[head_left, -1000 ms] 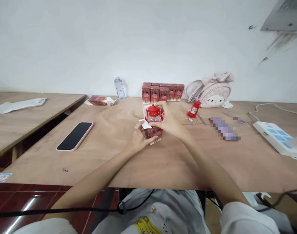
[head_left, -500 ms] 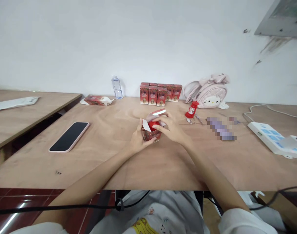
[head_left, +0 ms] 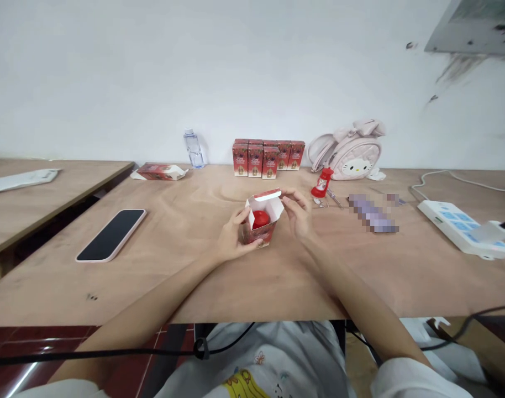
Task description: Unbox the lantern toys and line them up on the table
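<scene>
Head view, left grip [head_left: 231, 240] closed round red box [head_left: 258, 232], right fingertips [head_left: 289, 194] touching flap [head_left: 268, 195]

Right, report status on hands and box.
Left hand grips small red cardboard box. Right hand pinches open lid flap. Red lantern top inside.

- Soft, even light fills the scene; the white wall [head_left: 153, 72] is bright but not blown out.
- Shadows are faint: only a weak, diffuse one lies under the hands on the wooden table [head_left: 277, 276].
- A glossy streak of glare shows on the red floor tiles [head_left: 29, 370] at lower left.
- Wide-angle distortion bows the table edges and stretches the forearms toward the bottom corners.
- One patch right of centre is pixelated [head_left: 372, 213].
- The centre is fairly sharp; far objects look slightly soft.
</scene>
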The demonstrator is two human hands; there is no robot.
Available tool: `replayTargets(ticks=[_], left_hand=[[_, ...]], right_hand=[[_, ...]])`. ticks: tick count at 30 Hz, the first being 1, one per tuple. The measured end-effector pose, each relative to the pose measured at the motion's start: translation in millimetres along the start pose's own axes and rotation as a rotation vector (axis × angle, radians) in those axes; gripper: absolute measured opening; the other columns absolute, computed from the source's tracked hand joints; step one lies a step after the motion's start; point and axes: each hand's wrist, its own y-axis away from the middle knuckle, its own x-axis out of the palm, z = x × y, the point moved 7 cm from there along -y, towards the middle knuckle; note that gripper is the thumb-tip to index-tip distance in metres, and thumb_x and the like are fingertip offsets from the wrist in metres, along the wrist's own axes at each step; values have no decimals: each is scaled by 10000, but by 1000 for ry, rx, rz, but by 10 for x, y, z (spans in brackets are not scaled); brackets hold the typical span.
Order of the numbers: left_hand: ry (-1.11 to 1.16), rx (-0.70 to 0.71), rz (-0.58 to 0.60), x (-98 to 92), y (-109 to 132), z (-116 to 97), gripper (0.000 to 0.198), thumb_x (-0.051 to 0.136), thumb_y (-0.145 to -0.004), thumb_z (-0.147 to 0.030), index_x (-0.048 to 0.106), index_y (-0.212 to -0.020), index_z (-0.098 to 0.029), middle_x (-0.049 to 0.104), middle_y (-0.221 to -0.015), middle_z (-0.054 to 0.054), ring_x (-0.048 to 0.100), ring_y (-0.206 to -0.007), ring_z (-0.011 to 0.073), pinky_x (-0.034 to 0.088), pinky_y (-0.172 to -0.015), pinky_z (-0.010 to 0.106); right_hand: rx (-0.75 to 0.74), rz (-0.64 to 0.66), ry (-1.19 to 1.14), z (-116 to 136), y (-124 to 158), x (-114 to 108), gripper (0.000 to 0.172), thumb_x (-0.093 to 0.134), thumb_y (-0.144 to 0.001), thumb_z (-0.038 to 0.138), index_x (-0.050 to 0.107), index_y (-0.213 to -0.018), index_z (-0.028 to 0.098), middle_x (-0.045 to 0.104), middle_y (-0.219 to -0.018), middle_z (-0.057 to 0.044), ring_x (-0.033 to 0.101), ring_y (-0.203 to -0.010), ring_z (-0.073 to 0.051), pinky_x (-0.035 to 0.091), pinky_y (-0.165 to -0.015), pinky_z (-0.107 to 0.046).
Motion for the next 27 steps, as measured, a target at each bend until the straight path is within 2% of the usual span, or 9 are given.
replayTargets(ticks=[5, 10, 12, 15, 19, 23, 25, 27], left_hand=[[56, 130, -22, -49, -62, -148, 845, 739, -725, -326, 262, -1422, -292, 472, -1260, 111, 565, -1088, 255, 533, -823, 384], [38, 128, 28, -34, -82, -198, 866, 714, -750, -308, 207, -1453, -315, 456, -1261, 108, 551, -1098, 258, 515, -821, 363], [38, 115, 45, -31, -84, -205, 853, 705, -756, -306, 212, -1451, -333, 447, -1266, 97, 548, -1102, 257, 500, -854, 373], [47, 93, 103, -3, -82, -219, 750, 692, -757, -288, 313, -1401, -347, 434, -1260, 81, 540, -1107, 259, 483, -895, 390], [61, 24, 114, 3, -90, -180, 707, 690, -759, -294, 334, -1369, -334, 429, -1234, 80, 529, -1110, 263, 480, -906, 427], [108, -48, 113, 12, -104, -93, 714, 722, -735, -334, 342, -1339, -294, 461, -1181, 83, 528, -1083, 264, 500, -862, 431], [135, -85, 122, 19, -111, -54, 690, 727, -731, -339, 365, -1314, -270, 469, -1169, 87, 531, -1069, 259, 508, -844, 420], [166, -109, 121, 14, -119, -31, 668, 726, -736, -337, 378, -1299, -242, 480, -1172, 96, 538, -1052, 253, 510, -835, 412]], right_hand=[[77, 51, -106, 26, 1, 40, 242, 726, -679, 348, 621, -873, 249, 696, -912, -9, 639, -900, -185, 487, -867, -347], [78, 155, -103, 91, 18, 145, 316, 726, -700, 432, 606, -930, 251, 681, -968, -14, 629, -935, -181, 482, -868, -335], [92, 130, -57, 86, -49, 168, 317, 702, -712, 489, 609, -878, 235, 673, -878, -3, 624, -858, -165, 490, -803, -307], [152, 113, 70, 53, -214, 242, 365, 705, -679, 542, 592, -739, 200, 625, -726, 14, 578, -708, -132, 472, -661, -259], [229, 240, 168, -35, -360, 455, 427, 761, -596, 542, 604, -735, 170, 634, -727, 3, 564, -663, -121, 459, -594, -243], [332, 411, 216, -179, -306, 601, 474, 789, -549, 545, 607, -751, 156, 645, -717, -13, 580, -619, -137, 469, -539, -257], [308, 470, 208, -159, -264, 612, 490, 789, -557, 548, 614, -806, 164, 658, -756, -19, 608, -655, -153, 498, -561, -270], [215, 538, 167, -54, -215, 612, 523, 774, -598, 551, 622, -939, 185, 680, -886, -35, 645, -795, -177, 535, -667, -292]])
